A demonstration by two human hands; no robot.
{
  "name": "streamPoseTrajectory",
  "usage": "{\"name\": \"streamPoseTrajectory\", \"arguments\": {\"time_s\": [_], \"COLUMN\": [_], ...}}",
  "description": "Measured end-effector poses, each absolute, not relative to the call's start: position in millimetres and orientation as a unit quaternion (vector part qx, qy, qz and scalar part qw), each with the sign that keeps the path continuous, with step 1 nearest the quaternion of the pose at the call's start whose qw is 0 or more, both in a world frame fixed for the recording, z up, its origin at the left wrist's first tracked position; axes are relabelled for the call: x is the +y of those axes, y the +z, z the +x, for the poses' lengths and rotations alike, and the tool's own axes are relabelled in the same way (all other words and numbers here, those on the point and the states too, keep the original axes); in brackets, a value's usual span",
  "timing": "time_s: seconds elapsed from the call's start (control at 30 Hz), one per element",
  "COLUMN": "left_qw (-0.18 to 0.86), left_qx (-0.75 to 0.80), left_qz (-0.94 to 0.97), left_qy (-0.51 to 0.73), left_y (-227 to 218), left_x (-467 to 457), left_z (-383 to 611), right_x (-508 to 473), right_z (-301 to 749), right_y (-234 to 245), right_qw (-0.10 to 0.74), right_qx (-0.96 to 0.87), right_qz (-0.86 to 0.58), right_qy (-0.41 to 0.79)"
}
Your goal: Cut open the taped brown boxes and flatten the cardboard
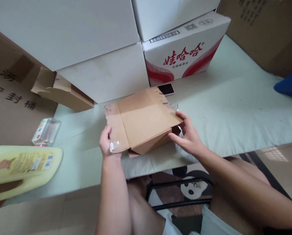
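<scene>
Cardboard box [142, 119] lies near the front edge of the pale green table [234, 107], its long axis running left to right between the two hands and equally near to each. The right hand [187, 133] pinches its right end, fingers on top and thumb at the near side. The left hand [106, 143] clasps the near-left flap, beside a tape scrap [114, 146].

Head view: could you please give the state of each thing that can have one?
Box, flap folded down, held at both ends.
Left hand, gripping the box's taped edge.
Right hand, pinching its right corner.
Phone, screen dark.
Yellow bottle, lying on its side.
Torn carton, flap open.
Printed carton, shut.
</scene>
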State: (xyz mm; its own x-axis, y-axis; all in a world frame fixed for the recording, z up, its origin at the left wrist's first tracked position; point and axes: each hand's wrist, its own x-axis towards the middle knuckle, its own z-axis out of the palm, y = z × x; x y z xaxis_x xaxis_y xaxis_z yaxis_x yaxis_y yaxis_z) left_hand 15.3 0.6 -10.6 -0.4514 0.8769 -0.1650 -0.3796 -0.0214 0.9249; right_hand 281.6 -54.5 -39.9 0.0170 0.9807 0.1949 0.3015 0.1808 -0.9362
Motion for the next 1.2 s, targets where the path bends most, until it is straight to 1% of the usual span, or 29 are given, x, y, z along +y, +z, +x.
{"name": "streamPoseTrajectory", "arguments": {"time_s": [0.1,0.27,0.53,0.8,0.97,1.2], "left_qw": [0.501,0.537,0.511,0.457,0.437,0.460], "left_qx": [0.526,0.512,0.521,0.554,0.573,0.567], "left_qz": [0.201,0.210,0.249,0.309,0.322,0.328], "left_qy": [0.657,0.637,0.637,0.624,0.614,0.600], "left_y": [-6.7,-9.0,-14.9,-6.3,-3.8,1.9], "left_x": [-2.7,-4.9,-4.2,-2.6,-0.9,-4.4], "left_z": [21.8,28.0,24.7,22.1,23.9,27.4], "right_x": [-55.5,-54.4,-53.2,-53.2,-54.1,-54.1], "right_z": [281.7,282.7,281.1,280.9,280.1,281.2], "right_y": [-39.3,-41.0,-49.7,-50.5,-49.1,-48.0], "right_qw": [0.462,0.425,0.460,0.453,0.441,0.455], "right_qx": [-0.645,-0.709,-0.696,-0.702,-0.701,-0.710], "right_qz": [-0.503,-0.482,-0.492,-0.504,-0.514,-0.488], "right_qy": [0.343,0.290,0.249,0.217,0.224,0.225]}}
